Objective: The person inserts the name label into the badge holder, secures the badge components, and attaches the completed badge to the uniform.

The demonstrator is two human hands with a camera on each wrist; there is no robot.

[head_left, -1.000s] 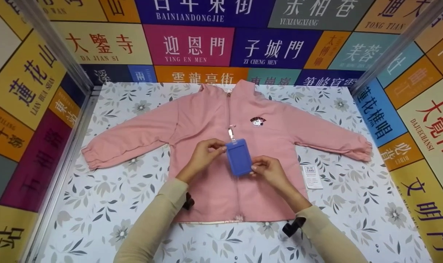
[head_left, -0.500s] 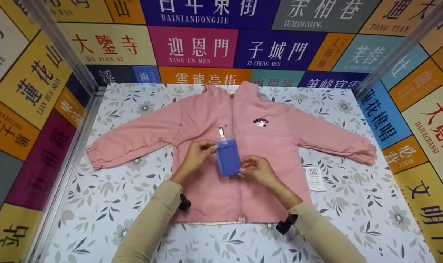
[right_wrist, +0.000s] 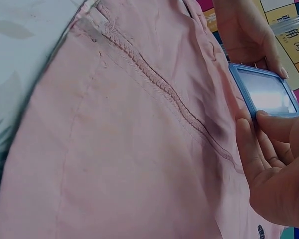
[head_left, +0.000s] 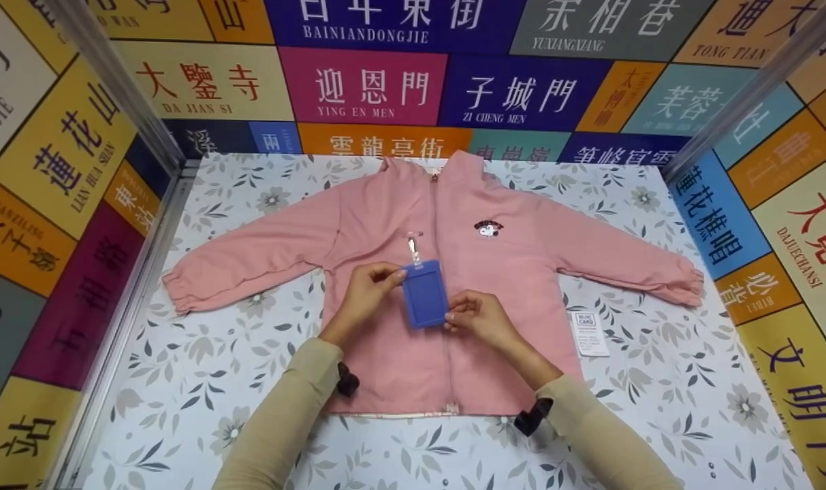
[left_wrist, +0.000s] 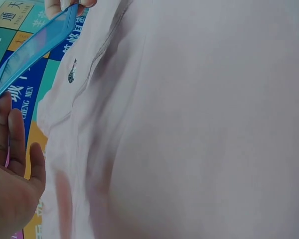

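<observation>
A blue badge holder (head_left: 425, 296) with a metal clip (head_left: 413, 250) at its top is held over the front of a pink zip-up jacket (head_left: 504, 272). My left hand (head_left: 366, 297) pinches its upper left edge between thumb and finger. At the lower right corner, my right hand (head_left: 484, 316) pinches it the same way. The clip's upper end overlaps the jacket's chest, left of the zipper (head_left: 434, 224). In the right wrist view, the badge holder (right_wrist: 266, 92) shows a shiny clear window. Seen from the left wrist, the badge holder (left_wrist: 37, 50) is tilted, apart from the cloth.
The jacket lies spread, sleeves out to both sides, on a floral-patterned table (head_left: 201, 408). A small white card (head_left: 590, 335) lies beside its right hem. A cartoon print (head_left: 488, 229) marks the right chest. Colourful lettered panels (head_left: 361, 85) wall in the back and sides.
Both hands have carried the badge holder left across the zipper, to the jacket's left half. Over the last half second they have hardly moved, and both hold on throughout.
</observation>
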